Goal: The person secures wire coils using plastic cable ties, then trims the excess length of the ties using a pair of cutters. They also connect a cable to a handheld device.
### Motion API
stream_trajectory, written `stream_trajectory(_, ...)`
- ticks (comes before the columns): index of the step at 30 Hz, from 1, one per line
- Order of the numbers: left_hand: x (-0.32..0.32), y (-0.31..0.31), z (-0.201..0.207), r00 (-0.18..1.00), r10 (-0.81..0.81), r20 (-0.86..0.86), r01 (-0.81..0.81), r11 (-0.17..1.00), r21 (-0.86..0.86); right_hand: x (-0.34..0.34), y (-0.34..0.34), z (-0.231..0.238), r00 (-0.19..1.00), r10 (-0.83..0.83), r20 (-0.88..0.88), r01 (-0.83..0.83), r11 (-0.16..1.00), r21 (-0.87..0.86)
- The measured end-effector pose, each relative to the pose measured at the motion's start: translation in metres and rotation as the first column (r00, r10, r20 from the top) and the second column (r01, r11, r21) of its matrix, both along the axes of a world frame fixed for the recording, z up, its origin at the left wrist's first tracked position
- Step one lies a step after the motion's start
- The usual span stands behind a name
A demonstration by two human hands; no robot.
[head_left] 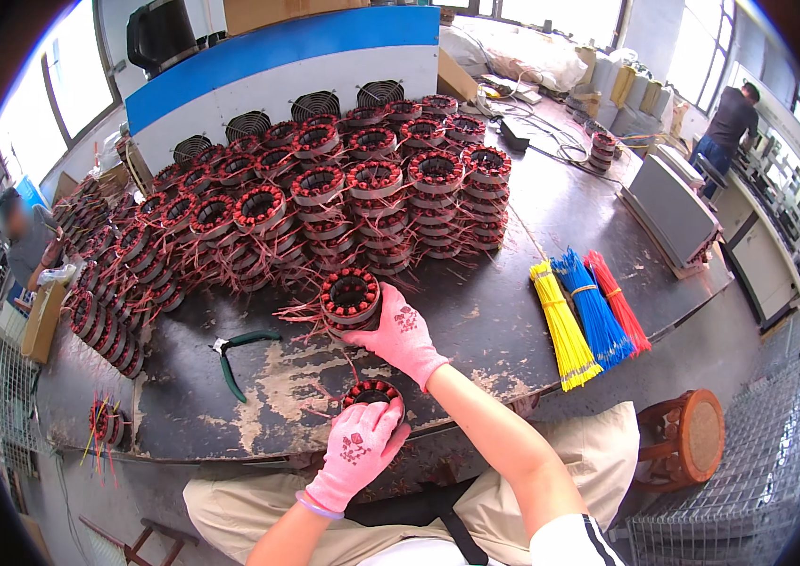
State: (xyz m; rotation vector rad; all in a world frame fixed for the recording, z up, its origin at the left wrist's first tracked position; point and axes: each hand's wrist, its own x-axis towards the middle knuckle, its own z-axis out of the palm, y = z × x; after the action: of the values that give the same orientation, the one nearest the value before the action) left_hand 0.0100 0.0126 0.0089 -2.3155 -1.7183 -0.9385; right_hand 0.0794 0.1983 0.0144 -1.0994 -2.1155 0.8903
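Note:
In a pink glove, my right hand (406,332) grips the right side of a motor stator (351,295), a ring with red-wound coils inside and loose red leads at its left. It stands just in front of the stacked stators (376,179); whether another lies beneath it I cannot tell. Closer to me, my left hand (360,448), gloved in pink too, has its fingers closed over the near side of a second stator (371,390) by the table's front edge. Part of that ring is hidden by the glove. Green-handled cutting pliers (233,361) lie to the left.
Yellow (563,325), blue (594,307) and red (617,302) wire bundles lie at right. A single stator with coloured wires (107,423) sits at the left front. Behind the stacks is a blue-and-white cabinet (277,71) with fans. A wooden stool (683,441) stands right.

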Motion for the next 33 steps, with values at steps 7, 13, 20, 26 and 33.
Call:
stream_trajectory(7,0.003,0.002,0.000,1.000,0.016,-0.020,-0.017,1.000,-0.002,0.017,-0.006,-0.009,1.000,-0.021,-0.019,0.022,0.999,0.025)
stream_trajectory(13,0.000,-0.002,-0.001,1.000,0.004,0.006,-0.004,1.000,-0.006,0.000,-0.023,0.018,0.997,-0.003,0.077,-0.042,0.818,0.573)
stream_trajectory(20,0.000,0.002,-0.002,1.000,-0.014,0.011,0.014,1.000,0.001,-0.026,-0.006,0.031,0.888,0.053,0.456,-0.281,0.848,0.449)
stream_trajectory(26,-0.004,-0.004,0.005,1.000,-0.007,0.006,0.007,1.000,-0.024,0.064,-0.046,0.042,0.999,0.042,0.011,-0.041,0.806,0.590)
stream_trajectory(33,-0.018,-0.025,0.021,0.991,-0.090,0.098,0.107,0.978,-0.177,0.311,-0.067,0.027,0.530,-0.750,0.396,0.638,0.661,0.396)
